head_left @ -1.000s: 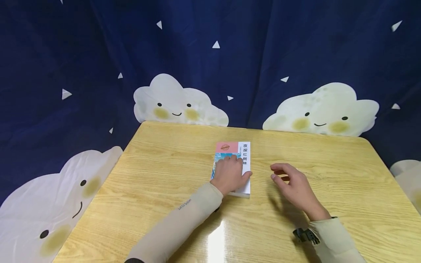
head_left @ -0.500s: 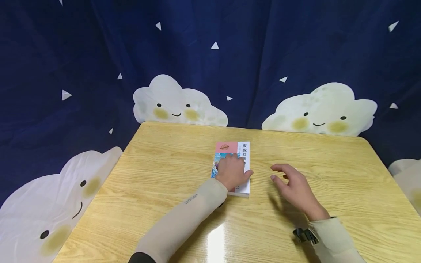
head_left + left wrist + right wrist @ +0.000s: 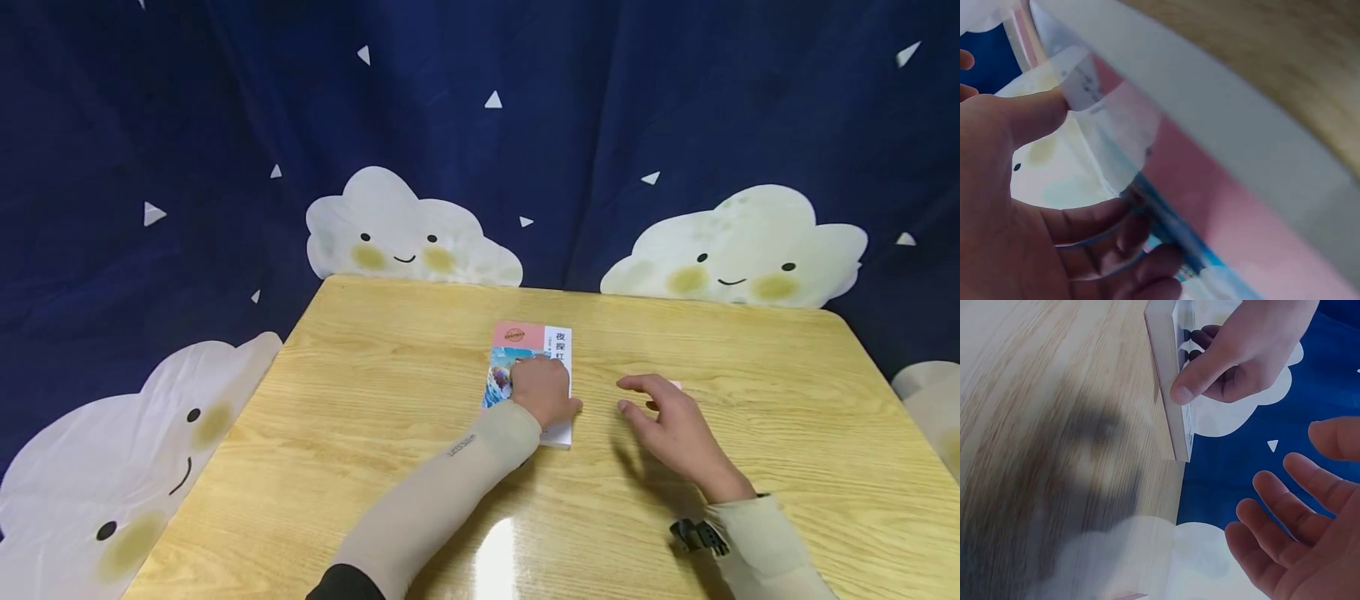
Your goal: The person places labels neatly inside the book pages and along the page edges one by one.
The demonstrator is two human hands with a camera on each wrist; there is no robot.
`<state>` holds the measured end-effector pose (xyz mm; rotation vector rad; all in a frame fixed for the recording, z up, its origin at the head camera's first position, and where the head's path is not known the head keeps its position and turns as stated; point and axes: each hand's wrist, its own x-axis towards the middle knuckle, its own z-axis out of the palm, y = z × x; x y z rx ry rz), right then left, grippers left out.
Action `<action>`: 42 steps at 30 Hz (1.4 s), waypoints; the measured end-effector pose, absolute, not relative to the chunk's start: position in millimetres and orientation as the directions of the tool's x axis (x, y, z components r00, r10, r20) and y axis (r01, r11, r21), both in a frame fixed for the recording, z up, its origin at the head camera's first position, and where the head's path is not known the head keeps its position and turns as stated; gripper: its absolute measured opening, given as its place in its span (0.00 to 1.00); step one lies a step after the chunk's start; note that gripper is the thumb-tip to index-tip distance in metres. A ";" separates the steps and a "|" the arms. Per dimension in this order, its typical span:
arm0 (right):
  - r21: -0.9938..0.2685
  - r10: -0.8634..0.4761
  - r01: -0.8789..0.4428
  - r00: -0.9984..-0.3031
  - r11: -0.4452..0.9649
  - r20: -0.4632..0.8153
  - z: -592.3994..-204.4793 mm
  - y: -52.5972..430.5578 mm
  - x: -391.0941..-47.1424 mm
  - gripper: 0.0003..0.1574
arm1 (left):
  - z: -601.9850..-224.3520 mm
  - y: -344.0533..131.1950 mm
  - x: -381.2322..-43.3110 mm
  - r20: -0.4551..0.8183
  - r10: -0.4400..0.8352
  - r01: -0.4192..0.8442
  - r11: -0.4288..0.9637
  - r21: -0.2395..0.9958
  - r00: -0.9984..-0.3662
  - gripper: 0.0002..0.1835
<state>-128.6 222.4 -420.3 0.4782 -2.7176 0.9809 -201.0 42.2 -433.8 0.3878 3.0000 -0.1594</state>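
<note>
Navy cloud-print curtain (image 3: pixel 435 108) behind wooden table (image 3: pixel 405 350)

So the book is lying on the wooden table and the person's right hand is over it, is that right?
Not quite: the head view shows the left hand over the book; the right hand is apart from it. The book does lie on the wooden table.

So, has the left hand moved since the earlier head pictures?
Yes: in the head view, the left hand has shifted slightly to the right over the book, judged against the table.
</note>
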 end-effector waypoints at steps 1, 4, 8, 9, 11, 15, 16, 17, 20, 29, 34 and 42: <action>-0.576 -0.230 -0.372 -0.924 0.728 0.306 -420.4 222.6 -128.5 0.17 | -431.5 44.1 -201.7 -0.134 0.236 0.248 0.965 -0.084 -0.962 0.27; -0.572 -0.234 -0.375 -0.922 0.729 0.308 -419.8 222.9 -128.2 0.17 | -425.2 48.4 -203.7 -0.172 0.199 0.215 0.973 -0.080 -0.965 0.26; -0.574 -0.234 -0.373 -0.924 0.729 0.302 -418.9 223.8 -127.4 0.16 | -421.2 51.6 -205.8 -0.202 0.180 0.201 0.975 -0.092 -0.963 0.23; -0.577 -0.232 -0.370 -0.925 0.728 0.300 -418.6 224.1 -127.3 0.16 | -421.4 52.4 -206.2 -0.204 0.178 0.200 0.975 -0.093 -0.963 0.21; -0.585 -0.227 -0.362 -0.929 0.726 0.292 -417.9 224.7 -127.3 0.17 | -421.8 54.4 -206.9 -0.209 0.177 0.201 0.975 -0.095 -0.962 0.18; -0.598 -0.218 -0.339 -0.939 0.726 0.267 -416.9 224.7 -126.8 0.17 | -422.7 61.2 -207.0 -0.229 0.175 0.202 0.975 -0.098 -0.957 0.14; -0.598 -0.219 -0.336 -0.940 0.727 0.262 -416.9 224.5 -126.6 0.17 | -423.1 63.7 -206.9 -0.235 0.174 0.204 0.973 -0.107 -0.956 0.15; -0.599 -0.219 -0.333 -0.941 0.728 0.257 -416.8 224.3 -126.2 0.17 | -423.4 66.3 -206.5 -0.240 0.171 0.203 0.972 -0.114 -0.955 0.16; -0.597 -0.223 -0.336 -0.940 0.728 0.257 -415.9 224.1 -124.6 0.17 | -425.9 74.8 -205.3 -0.253 0.164 0.202 0.970 -0.133 -0.953 0.18; -0.581 -0.224 -0.347 -0.935 0.736 0.274 -411.6 224.2 -123.3 0.17 | -423.5 78.2 -205.9 -0.222 0.177 0.206 0.972 -0.115 -0.959 0.18; -0.589 -0.223 -0.348 -0.935 0.730 0.275 -408.4 223.1 -122.7 0.17 | -421.1 66.7 -209.8 -0.225 0.215 0.228 0.973 -0.035 -0.950 0.15; -0.585 -0.226 -0.353 -0.933 0.730 0.281 -409.8 220.1 -124.3 0.16 | -418.6 54.2 -210.3 -0.185 0.248 0.246 0.969 0.036 -0.951 0.11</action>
